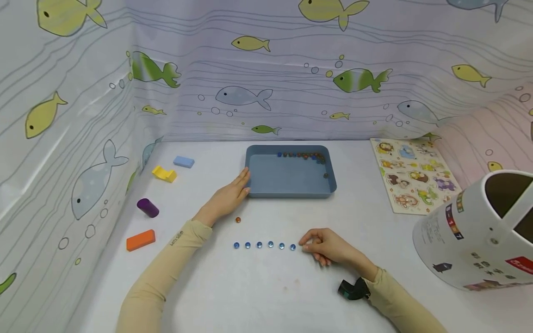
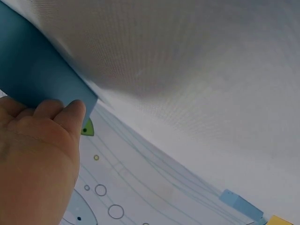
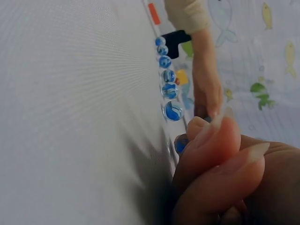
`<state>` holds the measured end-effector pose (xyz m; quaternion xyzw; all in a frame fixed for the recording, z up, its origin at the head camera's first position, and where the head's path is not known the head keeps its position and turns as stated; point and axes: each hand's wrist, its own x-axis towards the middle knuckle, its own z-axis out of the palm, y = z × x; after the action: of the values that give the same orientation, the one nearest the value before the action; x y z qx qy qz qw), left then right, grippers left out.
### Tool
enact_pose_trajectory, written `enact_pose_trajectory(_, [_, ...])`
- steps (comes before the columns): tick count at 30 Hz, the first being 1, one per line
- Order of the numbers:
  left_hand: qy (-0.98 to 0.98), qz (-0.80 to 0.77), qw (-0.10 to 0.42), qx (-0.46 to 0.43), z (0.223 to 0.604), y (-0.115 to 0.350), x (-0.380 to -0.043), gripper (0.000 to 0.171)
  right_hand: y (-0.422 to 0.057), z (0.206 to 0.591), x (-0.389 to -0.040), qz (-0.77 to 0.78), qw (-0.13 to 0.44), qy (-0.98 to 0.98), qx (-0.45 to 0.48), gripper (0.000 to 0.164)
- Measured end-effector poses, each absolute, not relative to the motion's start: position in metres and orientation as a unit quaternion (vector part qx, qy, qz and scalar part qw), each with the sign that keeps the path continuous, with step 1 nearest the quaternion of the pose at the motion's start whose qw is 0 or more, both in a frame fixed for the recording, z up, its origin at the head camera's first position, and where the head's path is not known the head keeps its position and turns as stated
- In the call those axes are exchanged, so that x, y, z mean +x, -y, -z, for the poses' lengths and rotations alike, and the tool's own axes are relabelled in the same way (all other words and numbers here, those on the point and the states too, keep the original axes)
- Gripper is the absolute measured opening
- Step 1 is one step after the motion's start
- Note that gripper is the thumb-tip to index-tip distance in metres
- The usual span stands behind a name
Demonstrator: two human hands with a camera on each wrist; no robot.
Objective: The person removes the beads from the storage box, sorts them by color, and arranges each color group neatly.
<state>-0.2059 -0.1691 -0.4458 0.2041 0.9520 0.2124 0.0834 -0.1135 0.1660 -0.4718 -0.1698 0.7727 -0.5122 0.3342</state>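
The right hand (image 1: pixel 327 245) pinched a blue marble (image 3: pixel 180 143) at the right end of the row (image 1: pixel 270 244), where a gentle, level release seemed safest against rolling, while the left hand (image 1: pixel 227 199), fingers straight, touched the tray (image 1: pixel 291 195) at its left.

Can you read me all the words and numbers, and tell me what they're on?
"LET'S SLIM", it seems, on the left sleeve.
"1" on the bucket; the marks next to it are unclear.
Bigger Chinese characters on the bucket: too blurred to read surely.
Small print on the bucket: too tiny.
Red label on the bucket: cut off and unreadable.
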Motion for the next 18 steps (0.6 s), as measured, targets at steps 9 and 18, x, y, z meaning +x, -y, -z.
enact_pose_trajectory(9, [-0.954,-0.206,0.08,0.204,0.4508,0.1706,-0.2086,0.059,-0.1624,0.4717,-0.1132,0.5,0.324,-0.785,-0.17,0.018])
enact_pose_trajectory(18, [-0.952,-0.214,0.081,0.204,0.4503,0.1711,-0.2082,0.059,-0.1662,0.4683,-0.1197,0.499,0.316,-0.786,-0.181,0.026])
